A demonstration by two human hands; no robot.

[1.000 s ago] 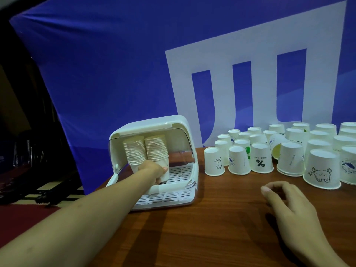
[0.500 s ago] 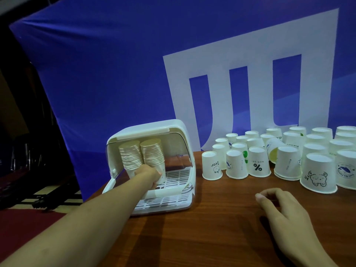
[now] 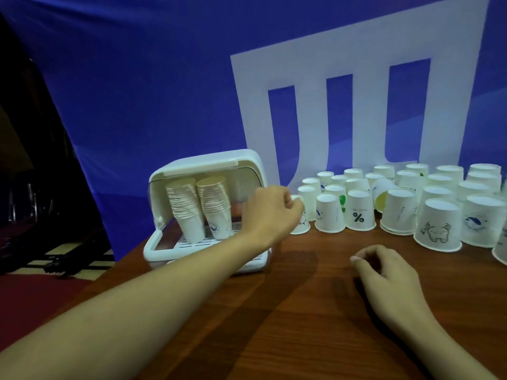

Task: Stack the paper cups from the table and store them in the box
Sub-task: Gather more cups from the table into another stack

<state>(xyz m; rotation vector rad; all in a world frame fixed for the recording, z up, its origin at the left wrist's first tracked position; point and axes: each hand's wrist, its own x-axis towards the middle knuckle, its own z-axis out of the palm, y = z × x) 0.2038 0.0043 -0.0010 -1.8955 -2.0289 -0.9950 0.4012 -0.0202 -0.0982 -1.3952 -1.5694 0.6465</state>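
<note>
A white plastic box (image 3: 208,163) stands open at the table's left end. Two tall stacks of paper cups (image 3: 186,209) (image 3: 216,207) stand inside it on the slotted tray. My left hand (image 3: 270,212) is outside the box, just right of it, with fingers curled round the top of the nearest upside-down paper cup (image 3: 301,226). Several more upside-down cups (image 3: 356,212) stand in rows to the right. My right hand (image 3: 384,272) rests on the wooden table (image 3: 301,311), loosely curled and holding nothing.
One cup (image 3: 382,194) lies tipped on its side among the rows. A blue and white banner (image 3: 164,91) hangs close behind the table. The table's left edge runs just beside the box, with dark floor beyond.
My left hand has let go of the stack inside the box and moved right to the nearest single cup. The right hand has stayed on the table.
</note>
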